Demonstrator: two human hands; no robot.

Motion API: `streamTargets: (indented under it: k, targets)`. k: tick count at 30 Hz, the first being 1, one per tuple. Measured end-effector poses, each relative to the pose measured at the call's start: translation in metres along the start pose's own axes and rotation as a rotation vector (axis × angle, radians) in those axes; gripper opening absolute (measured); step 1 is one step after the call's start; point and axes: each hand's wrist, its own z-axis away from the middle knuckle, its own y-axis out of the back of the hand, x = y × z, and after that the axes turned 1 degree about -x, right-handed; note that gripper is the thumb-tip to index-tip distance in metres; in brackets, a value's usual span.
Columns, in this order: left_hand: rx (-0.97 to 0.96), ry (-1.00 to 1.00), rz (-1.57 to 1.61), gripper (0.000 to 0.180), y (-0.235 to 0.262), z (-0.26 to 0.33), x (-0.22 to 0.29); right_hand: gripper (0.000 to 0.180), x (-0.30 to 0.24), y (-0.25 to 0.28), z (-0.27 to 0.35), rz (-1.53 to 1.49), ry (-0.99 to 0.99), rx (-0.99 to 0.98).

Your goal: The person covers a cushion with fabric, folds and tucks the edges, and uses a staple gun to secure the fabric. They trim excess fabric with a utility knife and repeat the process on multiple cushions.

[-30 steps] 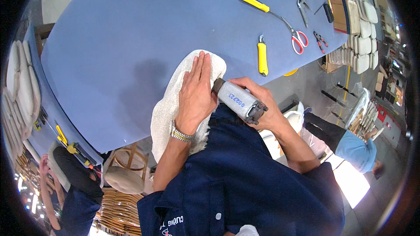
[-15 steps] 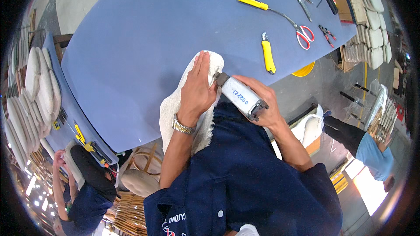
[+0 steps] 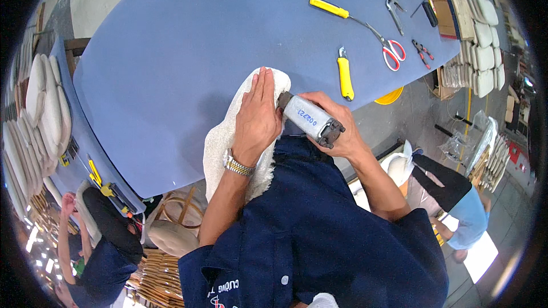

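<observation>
A cream, fleecy-covered padded piece (image 3: 220, 137) with a frayed fabric edge rests against the table's near edge and my lap. My left hand (image 3: 260, 120), a watch on its wrist, lies flat on top of it with fingers stretched out together. My right hand (image 3: 342, 128) is wrapped round a grey staple gun (image 3: 308, 115). The gun's dark nose meets the right side of the pad, close to my left thumb. The underside of the pad and most of my right fingers are hidden.
On the blue table (image 3: 188, 34) lie a yellow-handled tool (image 3: 329, 7), red-and-white scissors (image 3: 394, 54), a yellow cutter (image 3: 345, 77), small pliers (image 3: 422, 53) and a grey hand tool (image 3: 395, 16). Stacked pads (image 3: 484, 45) stand right. Two co-workers (image 3: 108, 274) (image 3: 462, 205) are nearby.
The view has shifted slightly, so the table tools appear a little lower and further left. My hands, the pad and the staple gun keep nearly the same arrangement. The right-hand co-worker has moved.
</observation>
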Motion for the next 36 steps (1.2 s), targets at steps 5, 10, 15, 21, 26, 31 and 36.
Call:
streamTargets:
  k: [5, 10, 15, 21, 26, 31, 36]
  targets:
    - [-0.02, 0.026, 0.023, 0.079, 0.008, -0.002, 0.002, 0.064, 0.016, -0.009, 0.007, -0.069, 0.105, 0.071]
    - [0.127, 0.013, 0.04, 0.075, 0.007, 0.005, -0.01, 0.065, 0.033, -0.006, 0.029, -0.07, 0.06, 0.173]
    - [0.179, -0.013, 0.029, 0.068, 0.022, 0.001, -0.012, 0.066, 0.082, -0.023, 0.009, 0.272, -0.177, 0.332]
    - [0.288, -0.062, -0.043, 0.063, 0.015, 0.01, -0.012, 0.059, 0.147, -0.012, 0.005, 0.237, -0.218, 0.37]
    - [0.356, -0.114, -0.121, 0.054, 0.008, 0.014, 0.002, 0.05, 0.186, 0.018, -0.011, 0.593, -0.311, 0.594]
    - [0.371, -0.075, -0.014, 0.047, 0.028, 0.022, 0.011, 0.046, 0.187, 0.038, -0.023, 0.354, -0.243, 0.565]
    - [0.417, -0.15, 0.206, 0.045, 0.057, 0.024, 0.033, 0.051, 0.013, -0.004, -0.017, -0.146, 0.151, 0.379]
